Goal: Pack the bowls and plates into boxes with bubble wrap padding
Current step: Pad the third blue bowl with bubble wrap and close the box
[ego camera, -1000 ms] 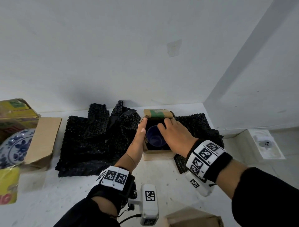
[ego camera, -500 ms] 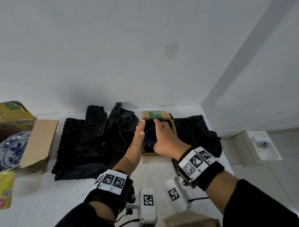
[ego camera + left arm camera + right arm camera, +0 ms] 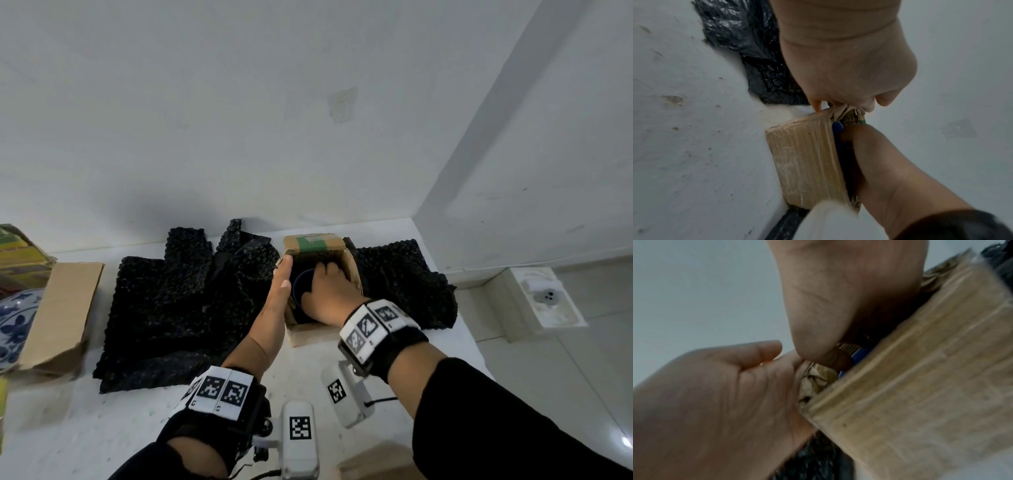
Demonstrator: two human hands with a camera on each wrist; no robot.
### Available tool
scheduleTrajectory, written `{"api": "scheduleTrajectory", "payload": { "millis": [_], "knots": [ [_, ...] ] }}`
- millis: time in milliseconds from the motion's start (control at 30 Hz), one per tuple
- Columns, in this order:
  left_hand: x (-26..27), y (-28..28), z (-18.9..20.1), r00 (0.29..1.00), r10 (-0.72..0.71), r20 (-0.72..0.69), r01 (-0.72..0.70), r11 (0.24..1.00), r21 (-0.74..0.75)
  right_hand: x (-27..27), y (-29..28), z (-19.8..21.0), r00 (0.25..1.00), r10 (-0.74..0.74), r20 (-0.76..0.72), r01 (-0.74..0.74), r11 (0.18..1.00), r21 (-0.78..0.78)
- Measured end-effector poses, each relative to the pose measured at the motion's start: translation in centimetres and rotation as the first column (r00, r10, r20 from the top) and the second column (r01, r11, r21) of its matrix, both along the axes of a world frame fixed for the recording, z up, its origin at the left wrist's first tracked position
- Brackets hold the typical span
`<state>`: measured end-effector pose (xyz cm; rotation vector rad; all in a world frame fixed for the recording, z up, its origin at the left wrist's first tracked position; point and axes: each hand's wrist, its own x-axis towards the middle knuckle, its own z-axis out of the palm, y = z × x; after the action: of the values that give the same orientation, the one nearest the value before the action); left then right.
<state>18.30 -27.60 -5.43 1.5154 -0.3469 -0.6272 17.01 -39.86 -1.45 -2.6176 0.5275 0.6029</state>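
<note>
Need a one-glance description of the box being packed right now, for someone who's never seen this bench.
On the white table, against the back wall, black bubble wrap is spread out. The small open cardboard box stands within it, both hands at it. Unlike the larger box at left, it holds a dark blue bowl.

The small box (image 3: pixel 310 334) is brown cardboard with a strip of green tape on its back flap. Inside sits a dark blue bowl (image 3: pixel 301 286). The bubble wrap (image 3: pixel 178 301) around it is black and bumpy all over. The table (image 3: pixel 102 421) is white with little grey marks, and the wall (image 3: pixel 239 120) is white too. On the left lies a white plate (image 3: pixel 13 322) with blue patterns, maybe flowers, beside a plain brown flap (image 3: pixel 60 308) and a yellow box (image 3: pixel 17 248).
</note>
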Motion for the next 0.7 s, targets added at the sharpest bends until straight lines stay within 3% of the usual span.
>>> {"api": "scheduleTrajectory", "payload": {
  "millis": [67, 133, 233, 367, 500, 567, 633, 700],
  "knots": [
    [-0.1, 0.0, 0.2, 1.0, 0.019, -0.01, -0.019, 1.0, -0.017, -1.0, 0.6, -0.7, 0.989, 0.112, 0.096, -0.097, 0.984, -0.147],
    [-0.3, -0.2, 0.5, 0.999, 0.031, -0.03, -0.032, 0.999, -0.014, -1.7, 1.0, -1.3, 0.98, 0.152, 0.129, -0.128, 0.976, -0.177],
    [-0.5, -0.3, 0.7, 1.0, 0.027, -0.011, -0.027, 0.999, 0.017, -1.7, 0.7, -1.7, 0.992, 0.079, 0.094, -0.072, 0.994, -0.08],
    [-0.2, -0.2, -0.1, 1.0, 0.026, 0.011, -0.026, 1.0, 0.012, -1.4, 0.1, -1.5, 0.988, 0.034, 0.149, -0.038, 0.999, 0.026],
    [-0.3, -0.4, 0.6, 0.998, 0.056, 0.009, -0.057, 0.998, 0.031, -2.1, -1.1, 0.5, 0.972, -0.006, 0.236, -0.053, 0.969, 0.24],
    [-0.6, -0.9, 1.3, 0.995, 0.059, 0.074, -0.072, 0.979, 0.189, -3.2, -2.3, 1.9, 0.93, 0.011, 0.367, -0.117, 0.957, 0.266],
    [-1.1, -1.8, 2.2, 0.97, 0.062, 0.234, -0.158, 0.896, 0.416, -4.4, -4.2, 3.3, 0.885, 0.024, 0.465, -0.155, 0.957, 0.244],
    [-1.8, -3.1, 3.3, 0.898, 0.052, 0.436, -0.299, 0.8, 0.521, -5.6, -6.9, 4.1, 0.865, 0.023, 0.502, -0.146, 0.967, 0.207]
  ]
}}
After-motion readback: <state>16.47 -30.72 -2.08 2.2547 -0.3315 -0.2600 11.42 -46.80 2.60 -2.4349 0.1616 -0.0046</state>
